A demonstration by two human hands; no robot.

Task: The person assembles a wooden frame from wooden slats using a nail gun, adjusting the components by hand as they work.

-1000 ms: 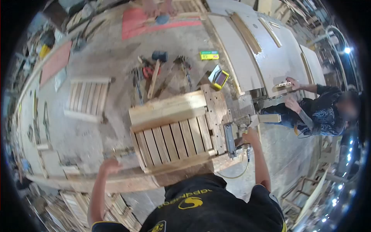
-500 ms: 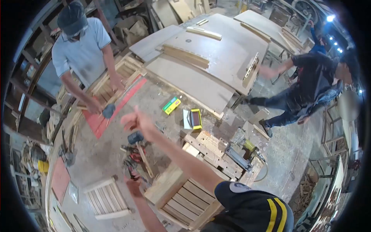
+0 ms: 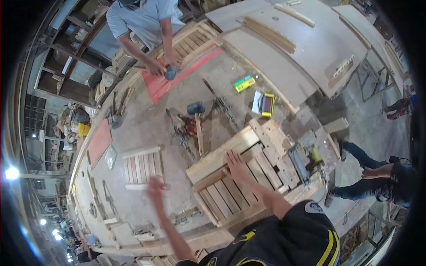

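Note:
My right hand lies flat with fingers stretched on a slatted wooden frame, at its upper rail beside a wide board. My left hand is smeared by motion and hovers by the lower right corner of a small slatted wooden panel; its fingers cannot be made out. Above the frame lie a mallet with a dark head and pale handle, a bar clamp to its left and another clamp to its right. Something red sits beneath the mallet.
Across the bench, a co-worker in a light shirt handles a second mallet near a red sheet. A nail gun lies to the right, below an open yellow box. Another person stands at far right.
My right hand has come back from over the bench onto the slatted frame. My left hand has left the clamp area and moved toward the small panel. The view has turned.

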